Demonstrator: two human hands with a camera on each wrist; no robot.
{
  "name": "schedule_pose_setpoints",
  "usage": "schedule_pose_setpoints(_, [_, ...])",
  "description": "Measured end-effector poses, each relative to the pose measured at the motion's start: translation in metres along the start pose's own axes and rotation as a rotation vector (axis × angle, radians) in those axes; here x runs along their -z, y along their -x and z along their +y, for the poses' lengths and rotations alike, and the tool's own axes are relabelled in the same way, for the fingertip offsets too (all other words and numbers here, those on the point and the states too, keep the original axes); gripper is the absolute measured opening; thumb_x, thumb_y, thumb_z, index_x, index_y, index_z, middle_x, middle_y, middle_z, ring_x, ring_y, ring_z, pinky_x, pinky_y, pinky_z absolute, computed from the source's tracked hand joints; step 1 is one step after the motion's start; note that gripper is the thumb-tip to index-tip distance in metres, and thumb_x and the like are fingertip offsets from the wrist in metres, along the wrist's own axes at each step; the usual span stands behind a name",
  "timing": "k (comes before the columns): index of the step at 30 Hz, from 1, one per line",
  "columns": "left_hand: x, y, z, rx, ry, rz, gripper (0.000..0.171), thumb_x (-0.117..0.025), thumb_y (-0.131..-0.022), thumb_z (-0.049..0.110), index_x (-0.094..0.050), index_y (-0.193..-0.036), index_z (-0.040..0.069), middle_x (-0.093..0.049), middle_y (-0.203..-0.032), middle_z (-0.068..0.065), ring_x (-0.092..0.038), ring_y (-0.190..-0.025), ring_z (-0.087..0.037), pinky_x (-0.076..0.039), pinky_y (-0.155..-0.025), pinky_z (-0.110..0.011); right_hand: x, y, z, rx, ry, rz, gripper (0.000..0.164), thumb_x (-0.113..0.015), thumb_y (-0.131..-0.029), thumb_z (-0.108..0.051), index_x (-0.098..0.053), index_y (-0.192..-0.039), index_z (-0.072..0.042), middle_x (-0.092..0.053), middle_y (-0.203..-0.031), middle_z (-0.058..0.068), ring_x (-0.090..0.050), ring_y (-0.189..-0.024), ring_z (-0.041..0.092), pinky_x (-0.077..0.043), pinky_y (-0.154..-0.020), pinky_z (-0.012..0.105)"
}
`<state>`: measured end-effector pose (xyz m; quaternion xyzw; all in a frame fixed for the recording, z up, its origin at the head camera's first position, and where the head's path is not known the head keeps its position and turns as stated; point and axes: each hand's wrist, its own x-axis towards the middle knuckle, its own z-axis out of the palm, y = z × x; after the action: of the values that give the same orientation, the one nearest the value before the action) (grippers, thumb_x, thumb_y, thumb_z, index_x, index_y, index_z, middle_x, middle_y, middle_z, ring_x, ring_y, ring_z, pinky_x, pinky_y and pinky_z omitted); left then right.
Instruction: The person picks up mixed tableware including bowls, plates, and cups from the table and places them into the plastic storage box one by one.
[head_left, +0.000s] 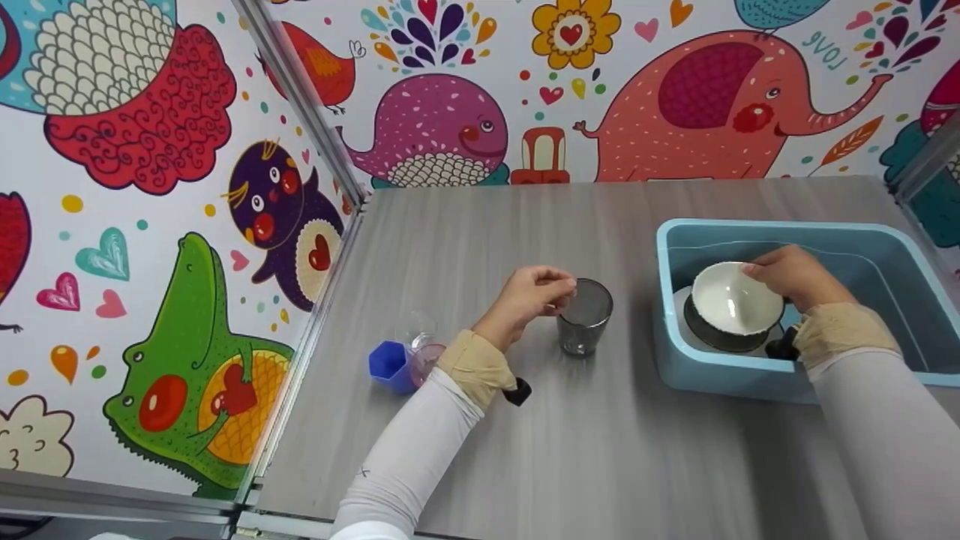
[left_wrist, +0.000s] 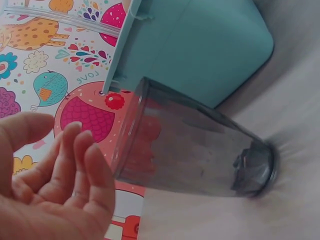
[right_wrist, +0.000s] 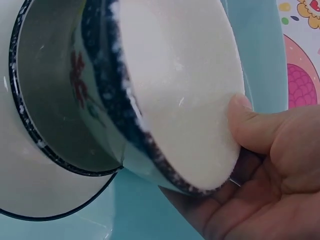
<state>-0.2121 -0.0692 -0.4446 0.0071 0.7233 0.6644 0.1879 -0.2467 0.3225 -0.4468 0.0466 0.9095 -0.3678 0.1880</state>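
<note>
Inside the bin (head_left: 739, 384), right hand (head_left: 798, 276) pinches the tilted bowl (head_left: 731, 304) edgewise, presumably for purchase; left hand (head_left: 527, 300) empty, thumb apart, beside glass (head_left: 584, 321).

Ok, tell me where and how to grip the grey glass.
The grey glass is probably best gripped round its upper wall, from the left: it stands upright and narrows toward its base, with the left hand on that side, the tub on the other.

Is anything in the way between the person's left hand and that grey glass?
Nothing visible is: the left hand is right beside the rim of the grey glass, with no other object between them. Whether they touch, I can't tell.
</note>
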Motion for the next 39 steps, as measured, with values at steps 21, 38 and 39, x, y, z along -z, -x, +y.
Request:
schedule_pose_setpoints(21, [-0.001, -0.004, -0.006, 0.009, 0.006, 0.014, 0.014, -0.069, -0.097, 0.018, -0.072, -0.103, 0.007, -0.071, -0.088, 0.0, -0.063, -0.076, -0.012, -0.055, -0.068, -0.024, -0.002, -0.002, 0.002, -0.048, 0.092, -0.086, 0.058, -0.057, -0.104, -0.03, -0.05, -0.137, 0.016, -0.053, -0.13, 0.041, -0.054, -0.105, 0.044, -0.056, -0.076, 0.041])
schedule_pose_setpoints(38, [-0.001, -0.006, -0.01, 0.018, 0.006, 0.011, 0.016, -0.069, -0.097, 0.02, -0.072, -0.105, 0.007, -0.071, -0.089, 0.001, -0.063, -0.077, -0.012, -0.054, -0.069, -0.024, -0.001, -0.004, 0.003, -0.058, 0.078, -0.116, 0.058, -0.056, -0.104, -0.027, -0.046, -0.139, 0.017, -0.051, -0.134, 0.041, -0.057, -0.106, 0.042, -0.057, -0.085, 0.047])
schedule_pose_setpoints(39, [-0.001, -0.006, -0.01, 0.018, 0.006, 0.012, 0.015, -0.069, -0.097, 0.02, -0.072, -0.105, 0.008, -0.071, -0.089, 0.001, -0.063, -0.076, -0.012, -0.054, -0.069, -0.024, -0.001, -0.004, 0.003, -0.059, 0.076, -0.117, 0.058, -0.056, -0.104, -0.027, -0.046, -0.139, 0.017, -0.05, -0.134, 0.041, -0.057, -0.106, 0.042, -0.057, -0.086, 0.048])
